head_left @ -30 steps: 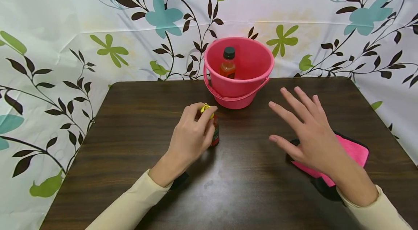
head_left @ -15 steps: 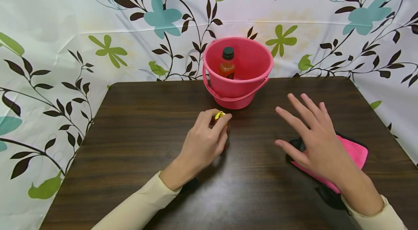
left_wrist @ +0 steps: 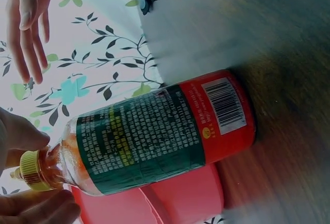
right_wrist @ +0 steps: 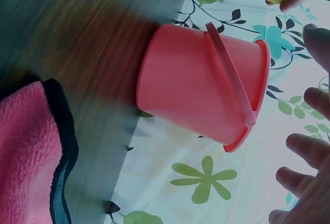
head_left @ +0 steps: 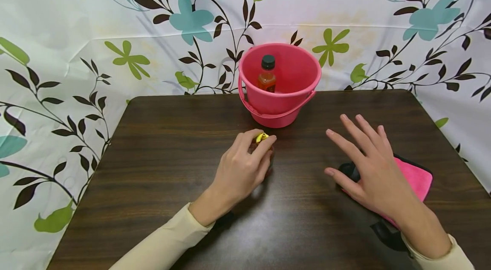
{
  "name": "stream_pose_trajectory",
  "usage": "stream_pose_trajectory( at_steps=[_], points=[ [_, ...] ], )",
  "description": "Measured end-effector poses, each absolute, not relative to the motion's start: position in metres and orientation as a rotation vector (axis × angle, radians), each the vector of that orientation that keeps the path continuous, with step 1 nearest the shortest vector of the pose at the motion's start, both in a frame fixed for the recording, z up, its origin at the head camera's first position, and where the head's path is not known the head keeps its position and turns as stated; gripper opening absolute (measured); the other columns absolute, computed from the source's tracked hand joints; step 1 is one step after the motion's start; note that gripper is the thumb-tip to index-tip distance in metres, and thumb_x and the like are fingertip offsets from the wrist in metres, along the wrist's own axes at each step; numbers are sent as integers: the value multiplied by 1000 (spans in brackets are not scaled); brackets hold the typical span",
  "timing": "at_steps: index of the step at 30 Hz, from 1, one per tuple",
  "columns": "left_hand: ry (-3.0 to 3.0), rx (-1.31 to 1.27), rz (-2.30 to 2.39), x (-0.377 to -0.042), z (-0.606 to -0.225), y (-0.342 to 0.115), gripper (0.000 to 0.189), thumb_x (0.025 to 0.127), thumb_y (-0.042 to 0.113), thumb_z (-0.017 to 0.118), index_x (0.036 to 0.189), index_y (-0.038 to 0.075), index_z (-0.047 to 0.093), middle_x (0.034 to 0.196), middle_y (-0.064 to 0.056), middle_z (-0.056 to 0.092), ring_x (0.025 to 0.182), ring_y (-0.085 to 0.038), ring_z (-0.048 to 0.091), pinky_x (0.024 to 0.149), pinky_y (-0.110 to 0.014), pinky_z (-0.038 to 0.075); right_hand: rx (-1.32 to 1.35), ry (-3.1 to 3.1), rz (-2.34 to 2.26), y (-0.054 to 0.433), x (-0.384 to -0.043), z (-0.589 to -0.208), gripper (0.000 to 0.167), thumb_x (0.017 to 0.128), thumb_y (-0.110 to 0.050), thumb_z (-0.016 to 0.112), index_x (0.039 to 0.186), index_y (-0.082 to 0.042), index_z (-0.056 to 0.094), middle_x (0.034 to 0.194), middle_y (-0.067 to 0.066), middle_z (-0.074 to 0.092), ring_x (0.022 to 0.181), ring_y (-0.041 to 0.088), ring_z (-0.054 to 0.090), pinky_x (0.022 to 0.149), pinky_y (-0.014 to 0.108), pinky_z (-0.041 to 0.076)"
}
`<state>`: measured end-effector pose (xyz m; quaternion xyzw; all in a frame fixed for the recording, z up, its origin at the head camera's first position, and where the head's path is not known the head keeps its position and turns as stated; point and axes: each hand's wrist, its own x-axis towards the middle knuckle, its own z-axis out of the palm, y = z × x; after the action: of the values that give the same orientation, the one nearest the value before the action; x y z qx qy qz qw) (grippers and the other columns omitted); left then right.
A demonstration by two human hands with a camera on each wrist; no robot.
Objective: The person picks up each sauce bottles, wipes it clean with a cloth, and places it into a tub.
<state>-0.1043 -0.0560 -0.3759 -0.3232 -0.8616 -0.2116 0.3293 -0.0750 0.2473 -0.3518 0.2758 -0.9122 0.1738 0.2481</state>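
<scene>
A sauce bottle [left_wrist: 149, 136] with a green and red label, a barcode and a yellow cap [head_left: 262, 137] is pinched near its top by my left hand [head_left: 238, 168]. In the left wrist view its base seems to meet the table top; from the head camera my fingers cover most of the bottle. Just behind it stands a pink bucket [head_left: 277, 110], its handle [right_wrist: 232, 74] hanging down at the front. Inside the bucket is another bottle [head_left: 267, 77], with amber contents and a dark cap. My right hand [head_left: 370, 168] hovers with spread fingers, holding nothing.
A pink fleecy cloth [head_left: 416, 178] with black edging lies at the right, partly hidden beneath my right hand. The dark wooden table [head_left: 165, 146] ends at a patterned curtain [head_left: 126, 14] behind the bucket.
My left hand has carried the sauce bottle to the right, to a spot in front of the bucket, slowing lately. My right hand has drifted slightly right and nearer.
</scene>
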Motion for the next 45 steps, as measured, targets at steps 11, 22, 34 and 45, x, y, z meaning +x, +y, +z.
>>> stream_pose_trajectory(
  at_steps=[11,22,34,45],
  points=[
    [-2202,-822,-512,-105,-372,-60,24,94,18,76,117,13,79,118,-12,72,99,-24,68,79,-34,62,703,-2526,463,259,-74,-355,81,98,-78,46,156,-23,53,174,13,32,161,47,24,120,85,11],
    [-2156,-815,-477,-107,-372,-58,20,93,18,78,113,14,80,110,-9,73,98,-23,69,72,-33,60,518,-2714,391,288,-69,-364,87,89,-65,73,163,-32,42,177,15,22,163,50,13,123,82,1],
    [-2156,-807,-406,-107,-371,-57,20,94,19,77,113,14,80,106,-9,73,96,-24,68,67,-32,56,248,-2957,309,313,-66,-389,99,91,-61,71,170,-32,21,177,26,4,160,60,-2,114,90,-5],
    [-2177,-800,-400,-107,-372,-56,19,95,19,76,113,15,80,103,-8,72,94,-24,67,67,-31,57,139,-3227,360,323,-66,-421,102,94,-72,59,171,-34,4,176,28,-11,154,69,-12,102,97,-5]
  ],
)
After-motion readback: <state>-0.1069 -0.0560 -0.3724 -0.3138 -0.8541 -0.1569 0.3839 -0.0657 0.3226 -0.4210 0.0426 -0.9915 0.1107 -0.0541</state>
